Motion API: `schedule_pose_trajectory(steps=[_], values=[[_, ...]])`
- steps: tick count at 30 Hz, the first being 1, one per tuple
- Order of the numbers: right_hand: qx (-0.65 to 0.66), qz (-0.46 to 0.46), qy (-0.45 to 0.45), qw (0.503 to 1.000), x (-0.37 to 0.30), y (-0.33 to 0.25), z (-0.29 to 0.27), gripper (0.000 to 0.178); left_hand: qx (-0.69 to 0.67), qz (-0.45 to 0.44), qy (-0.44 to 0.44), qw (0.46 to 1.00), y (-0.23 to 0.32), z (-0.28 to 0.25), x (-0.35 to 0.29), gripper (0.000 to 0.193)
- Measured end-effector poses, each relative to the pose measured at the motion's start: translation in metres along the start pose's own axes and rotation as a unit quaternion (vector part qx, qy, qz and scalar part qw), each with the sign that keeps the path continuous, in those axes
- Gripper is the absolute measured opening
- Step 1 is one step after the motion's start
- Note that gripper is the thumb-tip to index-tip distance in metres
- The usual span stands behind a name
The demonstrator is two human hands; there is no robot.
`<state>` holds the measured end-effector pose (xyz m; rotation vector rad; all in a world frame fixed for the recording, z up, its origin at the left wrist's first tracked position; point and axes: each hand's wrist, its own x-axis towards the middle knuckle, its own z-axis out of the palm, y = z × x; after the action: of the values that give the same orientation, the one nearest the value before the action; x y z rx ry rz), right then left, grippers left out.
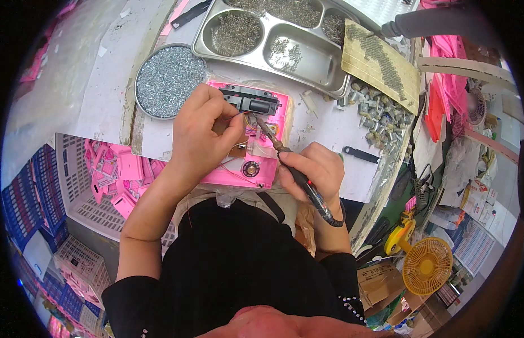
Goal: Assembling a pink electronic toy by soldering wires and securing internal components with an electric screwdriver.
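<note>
A pink plastic housing (222, 177) lies open on the worktable before me. Inside it are a black plastic mechanism (259, 105), a small round speaker (251, 169), a brown board (239, 149) and thin wires. My left hand (202, 132) reaches over the housing's left side, thumb and finger pinched on a thin wire (245, 114). My right hand (319, 169) grips a soldering iron (308, 190) by its black handle. The iron's metal tip points up and left, close to the wire beside the black mechanism. Whether tip and wire touch, I cannot tell.
A round bowl of small screws (170, 81) stands at the left. Behind is a steel compartment tray (307, 62) of small metal parts. At right lie a yellowish card (380, 62) and several small motors (374, 115). A white crate (87, 191) holds pink parts.
</note>
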<state>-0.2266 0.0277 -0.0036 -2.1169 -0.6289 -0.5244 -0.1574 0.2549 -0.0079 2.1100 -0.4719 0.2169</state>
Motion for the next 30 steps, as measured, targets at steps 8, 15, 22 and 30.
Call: schedule_pose_trajectory(steps=[8,15,22,30], values=[[0.002,-0.002,0.005,1.000,-0.002,0.001,-0.001,0.035,-0.014,-0.012,-0.010,1.000,-0.001,-0.005,-0.005,0.012],[0.000,0.000,0.011,1.000,-0.002,-0.002,-0.003,0.034,-0.025,0.017,0.028,0.999,-0.021,-0.014,-0.011,0.018],[-0.021,-0.004,0.018,1.000,-0.005,-0.002,-0.003,0.035,-0.067,0.005,0.048,0.997,-0.035,-0.020,-0.024,0.019],[-0.010,-0.013,0.027,1.000,-0.002,-0.004,-0.007,0.035,-0.030,0.122,0.016,0.992,-0.035,-0.021,-0.031,0.019]])
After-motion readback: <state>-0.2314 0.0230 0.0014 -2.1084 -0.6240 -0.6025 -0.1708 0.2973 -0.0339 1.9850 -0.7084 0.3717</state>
